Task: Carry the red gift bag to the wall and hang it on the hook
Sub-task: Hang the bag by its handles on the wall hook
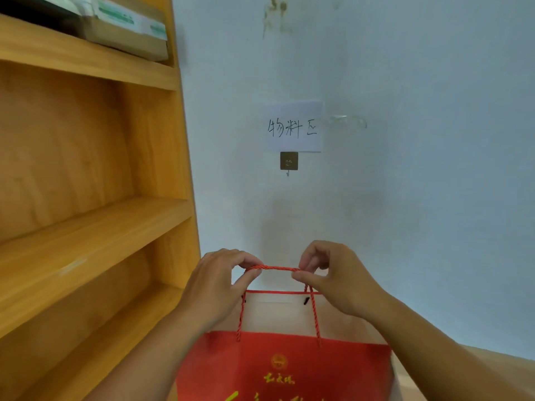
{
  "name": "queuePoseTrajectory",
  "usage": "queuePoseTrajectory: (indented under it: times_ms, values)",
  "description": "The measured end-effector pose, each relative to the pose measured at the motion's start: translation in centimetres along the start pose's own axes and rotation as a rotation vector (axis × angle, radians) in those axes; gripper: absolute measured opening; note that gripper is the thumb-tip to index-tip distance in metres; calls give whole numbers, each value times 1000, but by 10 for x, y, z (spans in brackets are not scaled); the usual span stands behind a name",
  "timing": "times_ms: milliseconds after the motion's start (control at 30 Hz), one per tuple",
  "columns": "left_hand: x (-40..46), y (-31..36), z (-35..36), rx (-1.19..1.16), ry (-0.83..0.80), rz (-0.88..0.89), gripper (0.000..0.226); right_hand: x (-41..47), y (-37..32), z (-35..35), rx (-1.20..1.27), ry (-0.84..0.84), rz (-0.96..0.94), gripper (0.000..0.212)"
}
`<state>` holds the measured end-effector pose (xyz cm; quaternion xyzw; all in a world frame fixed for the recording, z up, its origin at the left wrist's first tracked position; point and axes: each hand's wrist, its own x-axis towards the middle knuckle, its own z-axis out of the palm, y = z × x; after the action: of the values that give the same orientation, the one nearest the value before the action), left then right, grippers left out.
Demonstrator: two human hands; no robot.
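Note:
The red gift bag (283,369) with gold print hangs low in the middle, its mouth open. Its red rope handles (275,268) are stretched level between my two hands. My left hand (214,287) pinches the left end of the rope, and my right hand (338,279) pinches the right end. The small square metal hook (288,162) is stuck on the pale wall (419,169), straight above the handles and well apart from them. Nothing hangs on the hook.
A paper note (293,127) with handwritten characters is taped just above the hook. A wooden shelf unit (95,215) stands close on the left; a box (127,27) lies on its top shelf. A wooden surface (498,360) shows at the bottom right.

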<state>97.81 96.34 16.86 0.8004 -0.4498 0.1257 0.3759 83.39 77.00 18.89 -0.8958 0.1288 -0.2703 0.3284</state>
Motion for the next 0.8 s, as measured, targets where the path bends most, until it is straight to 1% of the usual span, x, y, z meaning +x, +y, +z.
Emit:
queuePoseTrajectory:
  times_ms: [133, 400, 467, 567, 800]
  values:
    - [49, -31, 13, -242, -101, -56, 7, 44, 19, 9, 57, 39, 43, 15]
    - [154, -102, 29, -450, -224, 3, 9, 135, 33, 27, 106, 71, 106, 14]
    - [183, -116, 33, -440, -253, 50, 10, 161, 33, 30, 103, 90, 131, 14]
    - [225, -134, 42, -378, -234, 132, 12, 198, 39, 35, 131, 116, 153, 14]
    - [288, -159, 63, -430, -225, 172, 11, 258, 56, 44, 131, 148, 166, 9]
